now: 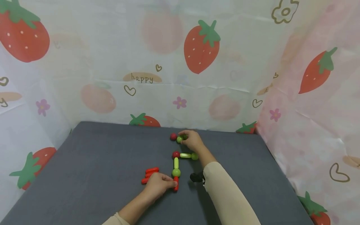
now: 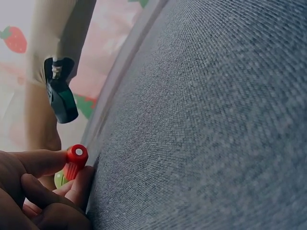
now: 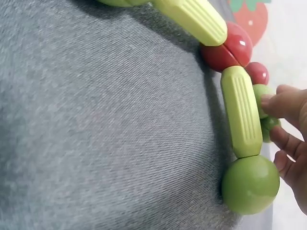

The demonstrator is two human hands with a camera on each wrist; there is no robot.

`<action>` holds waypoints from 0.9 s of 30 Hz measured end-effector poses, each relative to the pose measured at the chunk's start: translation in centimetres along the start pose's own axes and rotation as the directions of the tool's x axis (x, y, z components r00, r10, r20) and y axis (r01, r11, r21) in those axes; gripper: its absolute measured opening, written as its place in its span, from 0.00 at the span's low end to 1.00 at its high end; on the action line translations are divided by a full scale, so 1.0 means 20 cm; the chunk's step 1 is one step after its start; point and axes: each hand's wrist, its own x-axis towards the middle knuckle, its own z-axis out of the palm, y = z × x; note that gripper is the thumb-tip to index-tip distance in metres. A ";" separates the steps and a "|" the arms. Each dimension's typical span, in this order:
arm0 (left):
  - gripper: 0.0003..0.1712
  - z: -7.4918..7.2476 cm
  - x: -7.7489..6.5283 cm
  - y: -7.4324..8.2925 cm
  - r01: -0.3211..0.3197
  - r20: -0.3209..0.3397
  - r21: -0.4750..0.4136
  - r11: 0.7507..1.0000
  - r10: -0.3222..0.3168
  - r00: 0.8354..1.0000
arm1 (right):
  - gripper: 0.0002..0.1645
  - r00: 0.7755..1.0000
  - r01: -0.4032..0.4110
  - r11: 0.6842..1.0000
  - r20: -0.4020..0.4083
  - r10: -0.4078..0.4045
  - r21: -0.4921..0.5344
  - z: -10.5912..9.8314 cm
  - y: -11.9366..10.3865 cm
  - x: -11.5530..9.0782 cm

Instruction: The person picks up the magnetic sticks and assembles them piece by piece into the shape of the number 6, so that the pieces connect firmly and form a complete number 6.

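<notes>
Item, nearest: left hand (image 1: 157, 185), thumb and fingers pinching a red rod (image 1: 176, 179). The rod's long axis runs near to far, its free end towards the near side.

Item: loose red rods (image 1: 152, 170), side by side, partly hidden behind the left hand, which is the nearer hand; long axes roughly left to right.

Item: near green ball (image 1: 176, 172), touching the red rod's far end.

Item: near pale-green rod (image 1: 176, 163), in line with the red rod, meeting a corner red ball (image 1: 176, 155).

Item: far pale-green rod (image 1: 185, 155), running rightward from that corner to an end green ball (image 1: 194, 156).

Item: right hand (image 1: 194, 141), thumb and fingertips at the loose balls; whether they pinch one, I cannot tell.

Item: loose red ball (image 1: 173, 137), loose green ball (image 1: 179, 139) and second loose green ball (image 3: 266, 132), beyond the corner. I judge this relation decisive: both greens lie at the right fingertips, the red just leftward, the red rod's free end well apart, nearward.

Item, farthest: printed cloth (image 1: 112, 62).
</notes>
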 end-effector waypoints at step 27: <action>0.08 0.02 0.02 -0.01 0.013 -0.056 0.018 1.000 -0.012 0.998 | 0.19 0.995 0.050 0.999 -0.090 -0.048 0.017 -0.03 -0.04 -0.14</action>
